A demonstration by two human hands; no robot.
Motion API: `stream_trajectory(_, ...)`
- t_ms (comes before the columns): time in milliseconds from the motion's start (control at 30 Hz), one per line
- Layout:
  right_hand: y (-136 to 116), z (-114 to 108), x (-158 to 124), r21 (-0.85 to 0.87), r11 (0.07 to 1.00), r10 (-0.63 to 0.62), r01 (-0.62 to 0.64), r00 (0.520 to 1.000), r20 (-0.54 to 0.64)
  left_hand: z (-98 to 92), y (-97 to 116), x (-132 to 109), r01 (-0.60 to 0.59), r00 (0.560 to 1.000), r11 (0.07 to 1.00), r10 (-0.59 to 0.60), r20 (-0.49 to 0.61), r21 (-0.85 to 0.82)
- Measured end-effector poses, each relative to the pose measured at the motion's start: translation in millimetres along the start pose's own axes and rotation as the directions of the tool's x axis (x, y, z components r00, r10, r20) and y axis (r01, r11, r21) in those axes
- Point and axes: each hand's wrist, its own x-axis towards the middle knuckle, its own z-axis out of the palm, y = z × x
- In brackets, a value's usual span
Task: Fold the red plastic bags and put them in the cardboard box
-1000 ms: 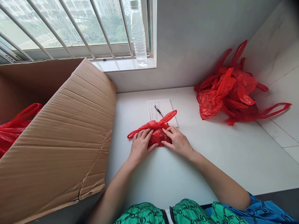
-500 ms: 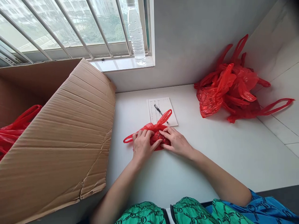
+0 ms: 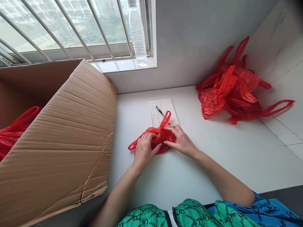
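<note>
A red plastic bag (image 3: 163, 136) with dark print lies on the white tabletop in front of me, its two handle loops sticking out to the left and upward. On its left side my left hand (image 3: 145, 148) is closed, pinching the plastic between thumb and fingers. My right hand (image 3: 182, 141) grips the right edge of the same bag, thumb below and fingers above. Whatever the bag contains is hidden by the plastic. Just behind it lies a sheet of paper with handwriting (image 3: 174, 108), partly covered by the bag, with a black pen (image 3: 159, 110) on top.
At the left stands a big open cardboard box (image 3: 71, 132) with red plastic bags (image 3: 21, 126) inside. A heap of red bags (image 3: 236, 88) rests against the wall at the back right. A clear water bottle (image 3: 138, 37) stands on the windowsill (image 3: 120, 65) by the barred window.
The bag has been spread a little wider toward the right as my right hand shifted slightly right. Its left handle loop has moved slightly right and down.
</note>
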Motion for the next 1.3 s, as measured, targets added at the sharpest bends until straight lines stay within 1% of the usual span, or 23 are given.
stream_trajectory(67, -3.0, 0.1, 0.1, 0.058, 0.997, 0.054, -0.053, 0.998, -0.020, -0.9, 1.8, 0.1, 0.070, 0.997, 0.976, -0.065, 0.030, -0.208)
stream_trajectory(100, -4.8, 0.6, 0.1, 0.102, 0.992, 0.082, -0.079, 0.997, -0.018, -1.5, 3.3, 0.1, 0.123, 0.992, 0.930, -0.106, 0.067, -0.345)
stream_trajectory(133, -6.7, 1.5, 0.1, 0.159, 0.982, 0.108, -0.105, 0.994, -0.006, -2.1, 5.1, 0.1, 0.180, 0.983, 0.856, -0.141, 0.116, -0.484)
stream_trajectory(200, -9.6, 3.6, 0.5, 0.311, 0.938, 0.149, -0.151, 0.988, 0.031, -3.2, 8.7, 0.1, 0.273, 0.961, 0.660, -0.165, 0.220, -0.699)
stream_trajectory(233, -10.5, 4.8, 1.0, 0.393, 0.904, 0.162, -0.167, 0.986, 0.047, -3.7, 10.4, 0.3, 0.306, 0.952, 0.570, -0.159, 0.263, -0.763)
stream_trajectory(267, -11.1, 5.8, 1.5, 0.470, 0.865, 0.171, -0.178, 0.984, 0.057, -4.1, 11.8, 0.5, 0.329, 0.944, 0.498, -0.150, 0.295, -0.802)
stream_trajectory(300, -11.3, 6.7, 2.1, 0.535, 0.826, 0.176, -0.179, 0.983, 0.057, -4.4, 12.8, 0.7, 0.347, 0.937, 0.447, -0.140, 0.319, -0.824)
stream_trajectory(367, -11.4, 8.0, 3.3, 0.621, 0.767, 0.175, -0.160, 0.984, 0.038, -4.9, 14.2, 1.1, 0.368, 0.929, 0.387, -0.122, 0.349, -0.845)
stream_trajectory(467, -12.1, 8.4, 4.0, 0.682, 0.718, 0.174, -0.140, 0.985, 0.019, -5.2, 15.4, 1.0, 0.367, 0.929, 0.348, -0.095, 0.357, -0.863)
stream_trajectory(533, -13.2, 8.1, 3.7, 0.687, 0.714, 0.179, -0.134, 0.984, 0.006, -4.8, 16.4, 0.3, 0.352, 0.935, 0.337, -0.071, 0.349, -0.874)
stream_trajectory(567, -13.7, 7.9, 3.3, 0.679, 0.722, 0.186, -0.132, 0.983, -0.006, -4.2, 17.1, -0.2, 0.336, 0.940, 0.346, -0.059, 0.337, -0.876)
stream_trajectory(600, -14.2, 7.8, 2.9, 0.665, 0.735, 0.193, -0.131, 0.981, -0.020, -3.3, 17.7, -0.9, 0.314, 0.946, 0.370, -0.047, 0.320, -0.874)
stream_trajectory(733, -15.5, 7.5, 0.9, 0.601, 0.788, 0.225, -0.134, 0.971, -0.079, 1.4, 21.2, -5.1, 0.225, 0.970, 0.526, -0.041, 0.240, -0.820)
stream_trajectory(767, -16.0, 7.6, 0.4, 0.587, 0.798, 0.232, -0.139, 0.969, -0.086, 2.4, 22.3, -6.2, 0.224, 0.970, 0.545, -0.045, 0.239, -0.808)
stream_trajectory(833, -17.2, 7.6, -0.4, 0.559, 0.816, 0.242, -0.151, 0.966, -0.093, 3.8, 24.2, -8.0, 0.246, 0.964, 0.551, -0.052, 0.261, -0.797)
stream_trajectory(900, -18.3, 7.5, -1.0, 0.533, 0.831, 0.245, -0.159, 0.965, -0.094, 4.1, 25.4, -8.5, 0.274, 0.955, 0.538, -0.052, 0.293, -0.797)
stream_trajectory(967, -18.9, 7.3, -1.2, 0.520, 0.839, 0.246, -0.161, 0.964, -0.098, 3.1, 25.6, -7.8, 0.303, 0.945, 0.503, -0.050, 0.322, -0.810)
stream_trajectory(1033, -18.8, 7.1, -1.1, 0.524, 0.836, 0.248, -0.165, 0.964, -0.091, 1.1, 25.0, -6.5, 0.345, 0.929, 0.424, -0.026, 0.369, -0.837)
stream_trajectory(1133, -18.2, 6.9, -1.4, 0.555, 0.813, 0.255, -0.180, 0.965, -0.061, -2.7, 23.9, -5.1, 0.419, 0.893, 0.310, 0.029, 0.449, -0.853)
stream_trajectory(1200, -18.3, 6.8, -1.7, 0.583, 0.790, 0.259, -0.192, 0.965, -0.032, -5.0, 23.4, -4.9, 0.453, 0.874, 0.281, 0.051, 0.484, -0.846)
stream_trajectory(1300, -19.7, 6.1, -2.1, 0.625, 0.756, 0.255, -0.196, 0.967, -0.006, -7.0, 23.1, -4.9, 0.463, 0.864, 0.276, 0.070, 0.498, -0.842)
